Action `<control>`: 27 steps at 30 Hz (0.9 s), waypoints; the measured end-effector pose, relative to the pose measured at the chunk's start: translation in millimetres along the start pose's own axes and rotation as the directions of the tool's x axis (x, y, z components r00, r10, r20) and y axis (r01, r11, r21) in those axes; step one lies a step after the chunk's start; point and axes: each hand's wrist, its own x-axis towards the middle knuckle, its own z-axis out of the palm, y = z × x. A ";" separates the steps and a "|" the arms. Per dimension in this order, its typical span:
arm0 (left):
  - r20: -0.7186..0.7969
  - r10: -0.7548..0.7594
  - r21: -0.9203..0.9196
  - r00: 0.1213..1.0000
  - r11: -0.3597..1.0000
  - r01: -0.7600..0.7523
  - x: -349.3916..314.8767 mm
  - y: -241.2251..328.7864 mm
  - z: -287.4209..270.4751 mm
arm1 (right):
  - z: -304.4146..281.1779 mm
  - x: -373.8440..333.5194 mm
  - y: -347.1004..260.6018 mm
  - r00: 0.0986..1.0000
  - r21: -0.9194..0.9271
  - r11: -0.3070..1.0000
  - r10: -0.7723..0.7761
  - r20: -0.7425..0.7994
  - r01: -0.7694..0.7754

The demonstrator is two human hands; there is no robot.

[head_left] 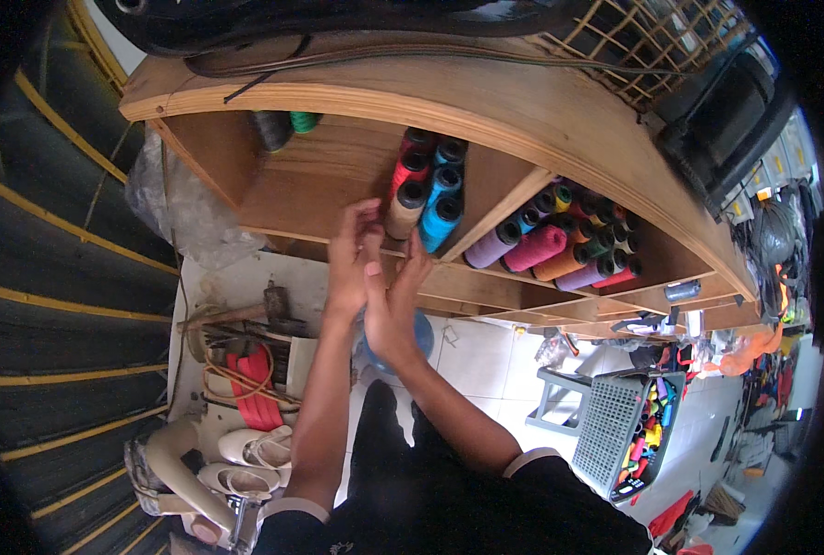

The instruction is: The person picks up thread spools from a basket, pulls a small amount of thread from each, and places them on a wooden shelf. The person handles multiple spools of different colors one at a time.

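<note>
While hands [345, 268] [396, 310] are beside cylindrical spools [401, 220], grained wooden shelf [315, 185]

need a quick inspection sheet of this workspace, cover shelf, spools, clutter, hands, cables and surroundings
Surface: wooden shelf, divided into compartments.
Spools: tan spool at the front, beside a row of blue spools; red spool behind the tan one.
Clutter: pale shoes and a red bundle to the left; grey basket of small colourful items to the right.
Hands: left hand and right hand close to the tan spool; contact unclear.
Cables: dark cord along the shelf top.
Surroundings: pale tiled floor.
</note>
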 end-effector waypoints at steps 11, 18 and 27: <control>-0.418 0.044 0.152 0.907 0.988 0.022 -158.8 -48.9 68.4 | -126.9 -87.2 143.0 0.774 0.136 0.863 0.353 0.526 -0.486; 0.407 -0.256 0.562 0.877 0.827 -0.019 -331.9 -166.2 107.9 | -344.0 -238.0 269.5 0.713 -0.533 0.800 0.542 0.446 -0.275; 0.551 -0.571 0.830 0.609 0.450 -0.329 -429.1 -255.4 151.2 | -573.1 -615.6 439.4 -0.054 0.139 -0.004 0.932 -0.358 -0.990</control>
